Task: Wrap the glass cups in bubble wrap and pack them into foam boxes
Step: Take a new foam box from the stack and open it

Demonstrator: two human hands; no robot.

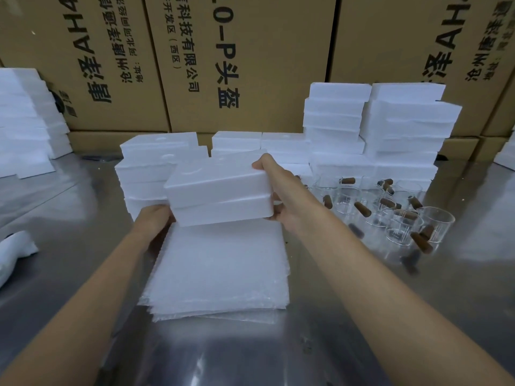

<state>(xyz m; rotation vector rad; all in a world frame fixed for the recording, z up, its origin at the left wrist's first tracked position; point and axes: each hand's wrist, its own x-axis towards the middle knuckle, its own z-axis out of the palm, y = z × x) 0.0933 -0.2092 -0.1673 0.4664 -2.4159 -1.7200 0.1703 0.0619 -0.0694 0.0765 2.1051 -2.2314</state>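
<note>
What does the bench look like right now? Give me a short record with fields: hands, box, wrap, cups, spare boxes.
hands: left hand and right hand both grip the foam box
box: foam box closed, held above the far edge of the bubble wrap
wrap: bubble wrap stacked flat on the metal table
cups: glass cups bare, grouped to the right
spare boxes: foam box stacks behind

Both arms reach forward; left hand [156, 218] and right hand [274, 188] curled, gripping.
</note>
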